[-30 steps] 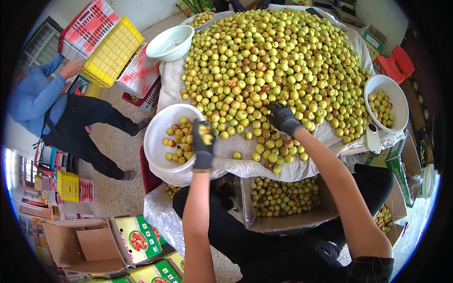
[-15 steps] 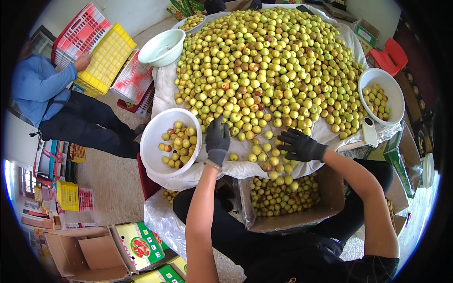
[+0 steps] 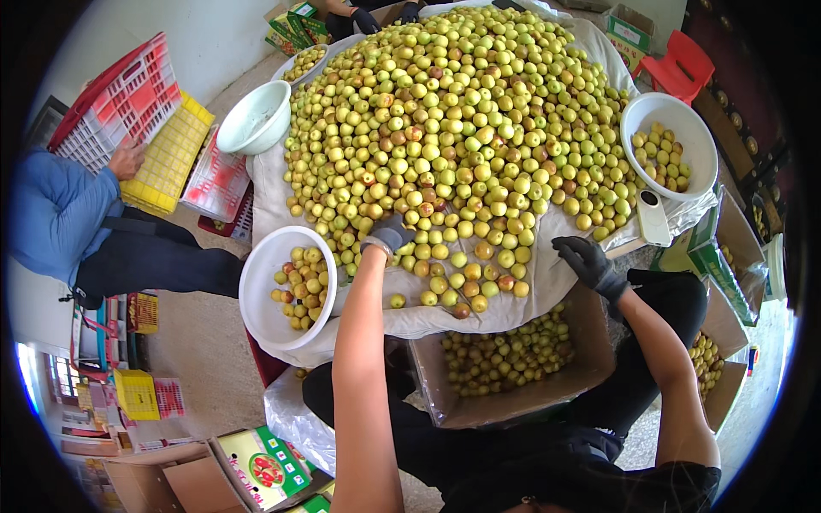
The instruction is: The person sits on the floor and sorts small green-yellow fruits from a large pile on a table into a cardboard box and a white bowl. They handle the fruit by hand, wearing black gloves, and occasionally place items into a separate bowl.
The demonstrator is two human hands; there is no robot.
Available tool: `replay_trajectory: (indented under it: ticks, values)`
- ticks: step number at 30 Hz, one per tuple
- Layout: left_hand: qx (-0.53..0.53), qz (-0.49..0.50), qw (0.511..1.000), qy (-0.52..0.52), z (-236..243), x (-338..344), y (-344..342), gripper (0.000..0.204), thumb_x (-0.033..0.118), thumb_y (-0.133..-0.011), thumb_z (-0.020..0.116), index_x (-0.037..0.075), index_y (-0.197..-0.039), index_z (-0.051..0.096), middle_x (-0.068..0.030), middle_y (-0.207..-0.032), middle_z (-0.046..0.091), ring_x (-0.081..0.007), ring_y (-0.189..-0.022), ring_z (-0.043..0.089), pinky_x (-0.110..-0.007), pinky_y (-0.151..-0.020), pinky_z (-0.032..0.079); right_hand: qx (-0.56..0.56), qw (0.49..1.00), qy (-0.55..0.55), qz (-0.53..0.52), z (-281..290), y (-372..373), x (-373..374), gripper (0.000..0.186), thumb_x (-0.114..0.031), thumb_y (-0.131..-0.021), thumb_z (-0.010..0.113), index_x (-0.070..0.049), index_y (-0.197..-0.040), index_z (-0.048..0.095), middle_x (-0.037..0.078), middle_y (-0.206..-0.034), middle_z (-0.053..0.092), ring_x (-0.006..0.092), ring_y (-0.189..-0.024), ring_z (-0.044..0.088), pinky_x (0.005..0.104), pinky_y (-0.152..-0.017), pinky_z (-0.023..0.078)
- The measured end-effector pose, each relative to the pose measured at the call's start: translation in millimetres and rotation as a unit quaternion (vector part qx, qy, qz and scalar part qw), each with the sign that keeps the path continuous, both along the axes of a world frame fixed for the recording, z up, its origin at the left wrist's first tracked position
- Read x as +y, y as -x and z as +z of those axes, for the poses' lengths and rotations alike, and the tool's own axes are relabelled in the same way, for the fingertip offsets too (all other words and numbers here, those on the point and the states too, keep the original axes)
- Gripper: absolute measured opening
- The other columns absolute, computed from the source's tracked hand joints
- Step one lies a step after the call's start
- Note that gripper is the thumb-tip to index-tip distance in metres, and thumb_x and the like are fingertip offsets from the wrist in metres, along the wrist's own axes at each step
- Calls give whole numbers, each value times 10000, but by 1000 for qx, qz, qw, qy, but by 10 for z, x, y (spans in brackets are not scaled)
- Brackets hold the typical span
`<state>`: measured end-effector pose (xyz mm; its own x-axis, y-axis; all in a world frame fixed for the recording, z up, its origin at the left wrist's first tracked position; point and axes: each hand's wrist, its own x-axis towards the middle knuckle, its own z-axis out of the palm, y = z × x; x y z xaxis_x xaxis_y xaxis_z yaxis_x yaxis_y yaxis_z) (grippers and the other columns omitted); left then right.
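A heap of yellow-green round fruit [image 3: 462, 103] covers a pale cloth-lined table [image 3: 528, 309]. My gloved left hand [image 3: 386, 231] reaches into the heap's near edge; its fingers are mostly hidden, so I cannot tell what it holds. My gloved right hand [image 3: 586, 263] is over bare cloth right of the loose fruit, fingers apart, nothing in them. A white basin with fruit [image 3: 251, 286] is left of my left hand, another basin [image 3: 701, 150] sits at the right, near a pale phone-like object [image 3: 652, 218]. An open box of fruit [image 3: 432, 376] stands below the table edge, between my legs.
An empty pale bowl [image 3: 235, 128] and smaller fruit bowl [image 3: 308, 60] line the table's left. A person in blue [image 3: 60, 222] grips stacked crates [image 3: 175, 154] at left; another person's gloved hands [image 3: 366, 19] are at the far edge. Cartons [image 3: 265, 470] and a red chair [image 3: 671, 60] surround the table.
My left hand has moved from beside the left basin into the fruit. My right hand has shifted rightward off the loose fruit. The view has shifted, and the person in blue has bent toward the crates.
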<state>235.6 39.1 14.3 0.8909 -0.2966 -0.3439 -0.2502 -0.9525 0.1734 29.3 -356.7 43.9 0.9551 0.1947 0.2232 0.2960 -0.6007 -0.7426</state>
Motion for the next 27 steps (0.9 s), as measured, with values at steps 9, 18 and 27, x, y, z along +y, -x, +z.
replay_trajectory:
  ticks: [9, 18, 27]
  values:
    - [-84, 31, 945, 314, 22, -45, 1396, 263, 289, -842, 588, 47, -939, 557, -121, -765, 613, -247, -673, 590, -365, -602, 464, -103, 988, 66, 96, -88, -119, 450, 262, -116, -815, 619, -47, -1066, 588, 145, -967, 624, 323, -893, 595, 402, -770, 493]
    - [333, 366, 547, 676, 228, 8, 2116, 320, 137, -890, 548, 65, -1201, 530, -94, -844, 625, -143, -635, 586, -234, -544, 495, -87, 924, 351, 124, -426, -868, 1316, 248, -165, -783, 558, -104, -1023, 584, 107, -910, 623, 291, -826, 622, 402, -674, 503]
    - [476, 281, 338, 762, 183, -401, 2336, 293, 123, -878, 508, 81, -1168, 505, -113, -867, 581, -159, -618, 548, -230, -449, 415, -51, 957, 273, 85, 163, 43, 1783, 342, -399, -918, 457, -62, -961, 505, 121, -503, 538, 345, -476, 567, 459, -449, 427]
